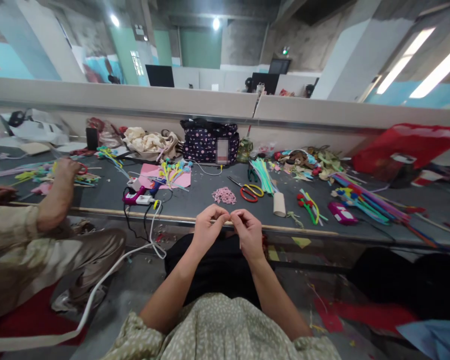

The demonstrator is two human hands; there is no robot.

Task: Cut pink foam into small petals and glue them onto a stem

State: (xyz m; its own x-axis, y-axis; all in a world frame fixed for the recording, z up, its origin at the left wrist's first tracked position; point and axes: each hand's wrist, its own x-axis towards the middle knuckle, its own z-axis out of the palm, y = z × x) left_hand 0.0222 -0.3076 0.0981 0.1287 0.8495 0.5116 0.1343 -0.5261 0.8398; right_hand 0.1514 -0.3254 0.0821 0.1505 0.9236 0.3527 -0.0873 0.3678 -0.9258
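Note:
My left hand (207,226) and my right hand (249,232) are held close together just in front of the dark table's (202,202) near edge, above my lap. Both have their fingers curled into a pinch, fingertips nearly touching each other. Whatever they pinch is too small to make out. Right behind them on the table lie a small heap of pink pieces (224,195), red and yellow scissors (248,191) and a cardboard tube (279,204).
A co-worker's arm (58,192) reaches onto the table at the left. Coloured pipe cleaners (263,175), a dotted bag (210,142), a glue gun with cables (137,197), pink paper (153,174) and a red bag (405,145) crowd the table. A grey partition stands behind.

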